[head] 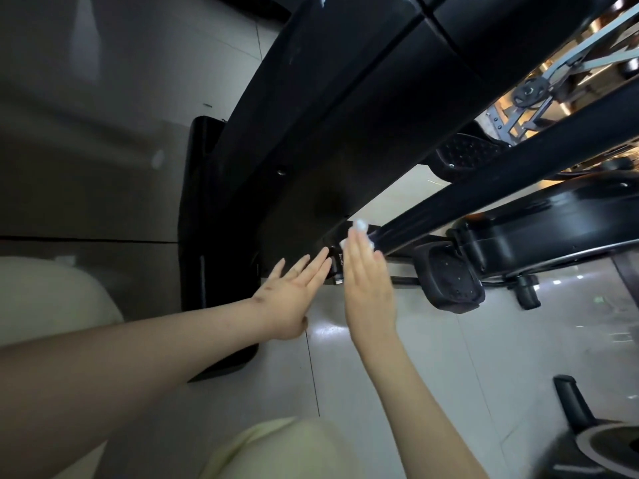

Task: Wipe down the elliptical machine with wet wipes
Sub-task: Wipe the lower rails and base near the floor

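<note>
The black elliptical machine (328,115) fills the upper frame, its broad housing slanting over the pale floor tiles (432,357). A long black rail (501,174) runs diagonally beside the housing, down to a joint near the hands (the gym behind it is a blur). A studded pedal (453,281) sits just right of the hands. The left hand (294,292) is flat, fingers straight, its grip holding nothing, fingertips touching the housing's lower edge. The right hand (368,281) keeps its grip flat too, straight fingers pressing the white wet wipe (359,227) against the rail's lower end.
</note>
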